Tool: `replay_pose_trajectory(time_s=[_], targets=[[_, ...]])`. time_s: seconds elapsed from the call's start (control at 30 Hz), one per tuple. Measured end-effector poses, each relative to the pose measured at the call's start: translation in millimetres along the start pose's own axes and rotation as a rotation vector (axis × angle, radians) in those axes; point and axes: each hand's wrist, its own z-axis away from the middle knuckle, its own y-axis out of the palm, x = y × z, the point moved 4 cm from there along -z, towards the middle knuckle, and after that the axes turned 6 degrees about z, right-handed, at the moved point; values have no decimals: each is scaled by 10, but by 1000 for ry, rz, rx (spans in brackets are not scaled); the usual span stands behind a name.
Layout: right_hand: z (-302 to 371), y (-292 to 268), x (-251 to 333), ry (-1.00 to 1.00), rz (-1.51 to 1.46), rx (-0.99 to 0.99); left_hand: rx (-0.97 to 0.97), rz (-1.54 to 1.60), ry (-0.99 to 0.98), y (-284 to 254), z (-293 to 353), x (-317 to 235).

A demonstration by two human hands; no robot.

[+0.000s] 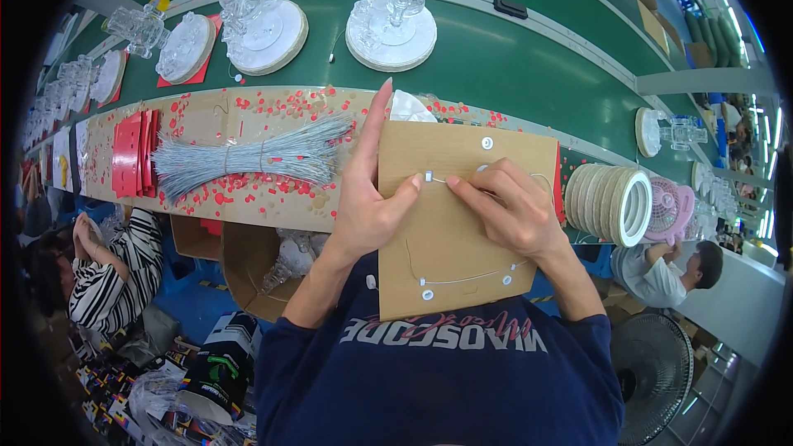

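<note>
Head view: left hand (366,213) clasps flat brown cardboard (454,239), right hand (514,208) pinches thin white wire (440,180) beside its eleven-o'clock small white clip (429,176), seemingly routing it; tautness needed next.

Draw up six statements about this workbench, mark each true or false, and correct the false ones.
1. The left hand and right hand are both at the brown cardboard sheet. True.
2. The bundle of silvery wires lies between the red cards and the sheet. True.
3. The right hand's fingers grip the bundle. False: they appear to pinch a thin strand near a small white piece on the sheet.
4. The pink fan is next to the stack of round rings. True.
5. The stack is left of the sheet. False: it is right of it.
6. The person wears a yellow shirt. False: it is a dark blue shirt.
</note>
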Motion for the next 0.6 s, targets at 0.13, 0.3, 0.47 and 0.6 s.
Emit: replay_pose_trajectory(time_s=[0.13, 0.3, 0.47, 0.6], targets=[[-2, 4, 20, -59, 60, 83, -4, -68, 50, -43, 8, 43], [-89, -34, 46, -152, 143, 144, -34, 18, 18, 17, 8, -63], [-101, -37, 52, -236, 210, 228, -20, -19, 28, 12, -8, -21], [-103, 3, 53, -280, 217, 250, -30, -32, 37, 1, -10, -13]])
